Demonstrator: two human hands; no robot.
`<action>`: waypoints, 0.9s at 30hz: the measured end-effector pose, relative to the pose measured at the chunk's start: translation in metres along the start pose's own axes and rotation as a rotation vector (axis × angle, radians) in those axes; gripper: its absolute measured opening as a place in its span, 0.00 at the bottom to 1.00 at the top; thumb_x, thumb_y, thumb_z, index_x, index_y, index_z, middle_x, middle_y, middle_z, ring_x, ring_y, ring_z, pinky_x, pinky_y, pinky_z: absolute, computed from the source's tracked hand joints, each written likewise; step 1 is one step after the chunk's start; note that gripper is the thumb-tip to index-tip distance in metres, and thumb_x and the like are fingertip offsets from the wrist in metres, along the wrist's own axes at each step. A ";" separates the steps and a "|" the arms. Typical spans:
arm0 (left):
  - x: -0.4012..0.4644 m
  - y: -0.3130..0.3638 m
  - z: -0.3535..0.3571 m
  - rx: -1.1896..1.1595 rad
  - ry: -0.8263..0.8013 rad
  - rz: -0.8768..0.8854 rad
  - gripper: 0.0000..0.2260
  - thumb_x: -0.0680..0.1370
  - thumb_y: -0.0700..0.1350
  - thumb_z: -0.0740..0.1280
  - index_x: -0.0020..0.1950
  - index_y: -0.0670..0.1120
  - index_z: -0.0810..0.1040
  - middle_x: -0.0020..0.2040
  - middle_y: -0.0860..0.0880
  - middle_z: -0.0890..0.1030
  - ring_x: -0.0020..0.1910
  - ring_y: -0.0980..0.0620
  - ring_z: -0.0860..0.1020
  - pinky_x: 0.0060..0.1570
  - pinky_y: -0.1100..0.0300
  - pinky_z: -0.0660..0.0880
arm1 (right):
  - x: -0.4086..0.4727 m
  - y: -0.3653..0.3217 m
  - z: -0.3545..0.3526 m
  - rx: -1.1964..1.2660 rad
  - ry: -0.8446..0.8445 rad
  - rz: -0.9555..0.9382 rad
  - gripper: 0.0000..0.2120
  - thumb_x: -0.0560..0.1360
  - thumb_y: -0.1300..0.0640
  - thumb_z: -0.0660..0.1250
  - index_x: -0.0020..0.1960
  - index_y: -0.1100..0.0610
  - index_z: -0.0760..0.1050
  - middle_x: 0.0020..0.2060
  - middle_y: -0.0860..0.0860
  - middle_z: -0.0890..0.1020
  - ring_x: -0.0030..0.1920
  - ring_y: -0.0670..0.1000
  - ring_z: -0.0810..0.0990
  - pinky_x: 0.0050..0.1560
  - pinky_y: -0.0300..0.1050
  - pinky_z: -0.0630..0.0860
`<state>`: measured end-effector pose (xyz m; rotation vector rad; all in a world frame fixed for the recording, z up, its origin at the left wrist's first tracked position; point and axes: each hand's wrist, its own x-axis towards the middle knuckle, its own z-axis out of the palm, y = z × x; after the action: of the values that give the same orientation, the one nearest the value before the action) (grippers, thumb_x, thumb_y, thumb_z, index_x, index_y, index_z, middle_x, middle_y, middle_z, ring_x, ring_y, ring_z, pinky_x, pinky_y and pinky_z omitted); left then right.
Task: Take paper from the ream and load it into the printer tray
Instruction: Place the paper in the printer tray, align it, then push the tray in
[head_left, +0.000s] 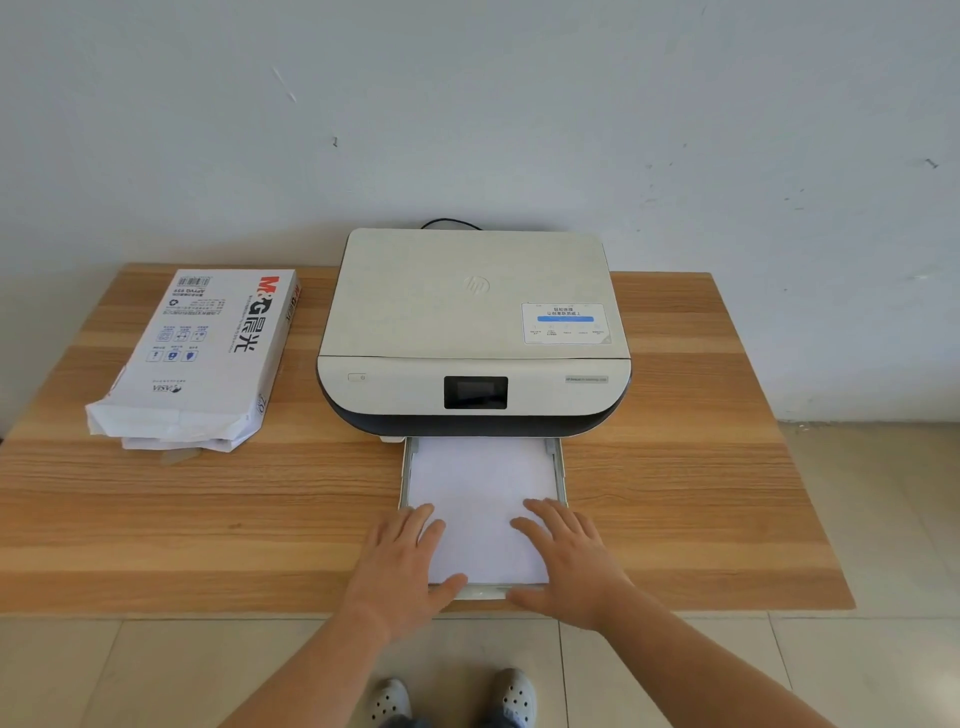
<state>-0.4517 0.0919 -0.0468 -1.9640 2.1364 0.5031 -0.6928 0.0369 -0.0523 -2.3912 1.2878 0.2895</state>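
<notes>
Head view, paper (480, 499) lengthwise in tray (558, 467) (towards printer (467, 322)), both hands flat, spread.

There was one printer (474, 332) on the one wooden counter (701, 467), and one tray (558, 467) pulled out of its near side, carrying one stack of white paper (480, 493). One opened ream (202, 353) lay at the far left. Two hands were counted, the left hand (402, 566) and the right hand (569, 558), and two pale shoes (514, 696) showed on the floor below.
</notes>
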 end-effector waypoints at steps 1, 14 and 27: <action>-0.002 0.002 0.001 -0.001 -0.017 0.004 0.40 0.71 0.73 0.38 0.76 0.52 0.56 0.78 0.51 0.53 0.77 0.48 0.50 0.75 0.46 0.48 | -0.001 -0.001 0.003 -0.007 0.000 -0.013 0.40 0.69 0.28 0.55 0.76 0.43 0.50 0.78 0.47 0.48 0.77 0.53 0.42 0.74 0.53 0.39; -0.010 -0.001 0.010 0.086 -0.117 0.042 0.38 0.74 0.70 0.53 0.78 0.52 0.48 0.79 0.49 0.43 0.77 0.46 0.41 0.74 0.42 0.41 | 0.005 -0.005 0.028 -0.135 0.058 -0.019 0.42 0.68 0.26 0.54 0.76 0.46 0.55 0.78 0.53 0.53 0.78 0.58 0.45 0.74 0.60 0.43; -0.008 -0.012 0.013 0.066 -0.006 -0.041 0.42 0.71 0.72 0.48 0.78 0.51 0.46 0.79 0.49 0.46 0.77 0.45 0.46 0.73 0.42 0.40 | 0.006 -0.004 0.025 -0.117 0.011 0.093 0.45 0.64 0.24 0.57 0.73 0.50 0.64 0.73 0.56 0.67 0.75 0.58 0.55 0.69 0.60 0.50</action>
<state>-0.4396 0.1037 -0.0577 -1.9633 2.0768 0.4252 -0.6857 0.0451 -0.0760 -2.4351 1.4266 0.3889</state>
